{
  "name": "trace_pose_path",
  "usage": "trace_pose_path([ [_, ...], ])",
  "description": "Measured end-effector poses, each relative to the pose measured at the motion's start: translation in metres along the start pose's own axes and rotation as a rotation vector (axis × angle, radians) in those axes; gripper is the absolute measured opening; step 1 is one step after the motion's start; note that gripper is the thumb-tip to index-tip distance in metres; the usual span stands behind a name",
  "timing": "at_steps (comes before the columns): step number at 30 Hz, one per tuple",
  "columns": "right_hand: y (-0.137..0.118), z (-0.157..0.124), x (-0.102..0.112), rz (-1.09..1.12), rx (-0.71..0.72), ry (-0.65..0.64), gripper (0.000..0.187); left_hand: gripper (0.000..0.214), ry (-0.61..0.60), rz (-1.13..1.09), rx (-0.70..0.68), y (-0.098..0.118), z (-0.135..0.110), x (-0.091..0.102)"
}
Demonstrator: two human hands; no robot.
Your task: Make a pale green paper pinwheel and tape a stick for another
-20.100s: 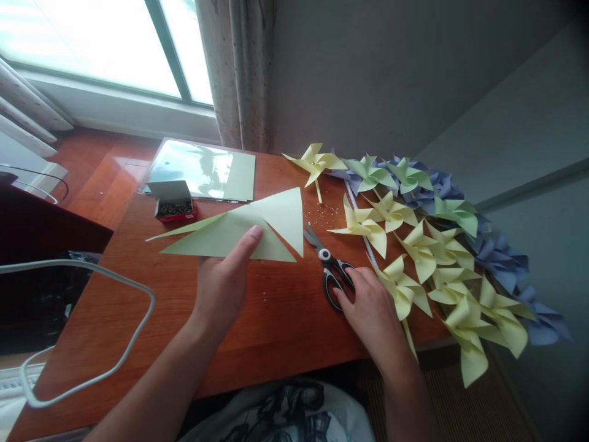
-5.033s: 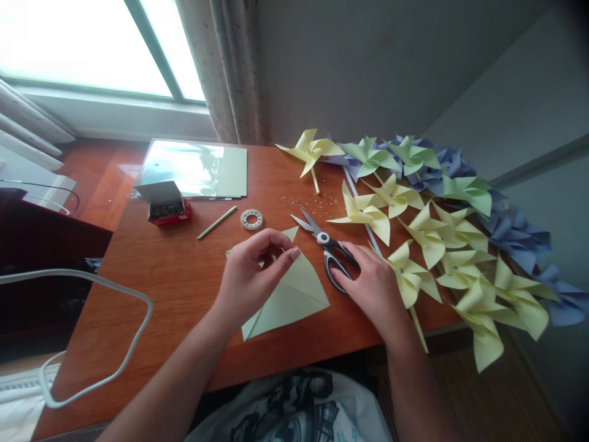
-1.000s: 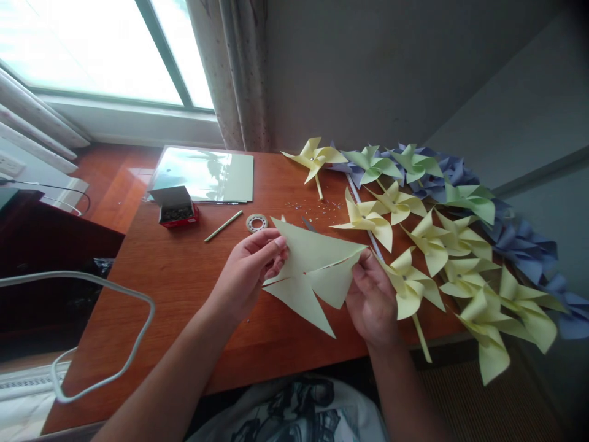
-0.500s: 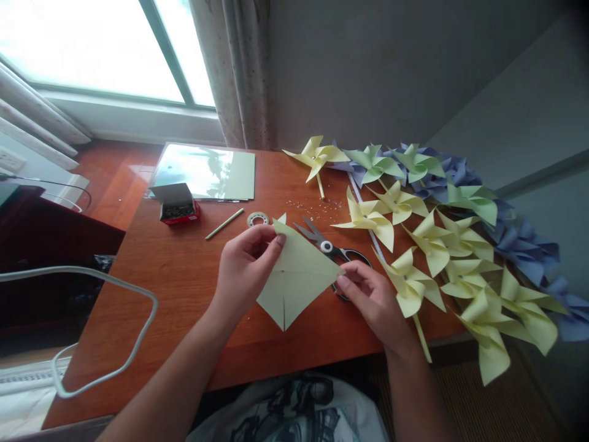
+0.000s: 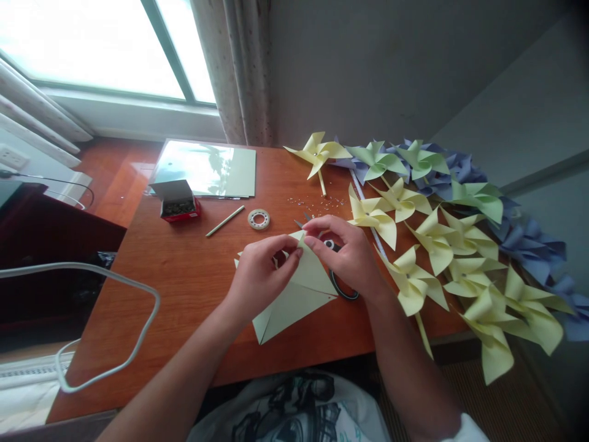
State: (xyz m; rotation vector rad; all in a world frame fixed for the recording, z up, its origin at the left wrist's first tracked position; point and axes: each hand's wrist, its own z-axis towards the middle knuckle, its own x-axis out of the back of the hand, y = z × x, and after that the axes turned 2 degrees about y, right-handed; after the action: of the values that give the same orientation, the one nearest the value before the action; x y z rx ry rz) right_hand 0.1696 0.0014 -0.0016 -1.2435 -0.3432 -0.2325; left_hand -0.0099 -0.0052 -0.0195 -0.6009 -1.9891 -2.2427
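Both hands are on a pale yellow-green paper square (image 5: 288,304) with slits cut in from its corners and small red dots on it. My left hand (image 5: 264,264) pinches the paper near its far corner between thumb and fingers. Right beside it, my right hand (image 5: 340,248) has thumb and forefinger closed on the same far part of the paper. Partly covered by my right hand, black-handled scissors (image 5: 345,288) lie on the table. A tape roll (image 5: 258,219) rests flat just beyond my left hand.
Several yellow pinwheels (image 5: 411,282), green ones (image 5: 377,161) and purple ones (image 5: 531,248) crowd the table's right side. On the left lie a rolled paper stick (image 5: 225,221), an open red box (image 5: 181,212) of small dark metal pieces and a sheet stack (image 5: 242,172). A white cable (image 5: 154,301) loops at the left edge.
The paper has been turned and lowered toward the table. My right hand has moved from its right corner to the far corner, next to my left hand. The tape roll is now fully visible.
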Motion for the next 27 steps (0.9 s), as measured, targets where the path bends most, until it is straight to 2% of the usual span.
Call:
trace_pose_path([
  [5,0.007,-0.002,-0.002,0.006,0.045,0.016,0.007,0.013,-0.018,-0.075,0.056,0.006,-0.001,0.000],
  [14,0.009,-0.007,-0.003,0.018,0.139,0.018,0.012,0.021,-0.048,-0.297,0.174,0.002,-0.001,0.001],
  [27,0.009,-0.011,-0.003,0.021,0.152,0.023,0.017,0.021,-0.048,-0.330,0.219,0.004,0.000,0.002],
])
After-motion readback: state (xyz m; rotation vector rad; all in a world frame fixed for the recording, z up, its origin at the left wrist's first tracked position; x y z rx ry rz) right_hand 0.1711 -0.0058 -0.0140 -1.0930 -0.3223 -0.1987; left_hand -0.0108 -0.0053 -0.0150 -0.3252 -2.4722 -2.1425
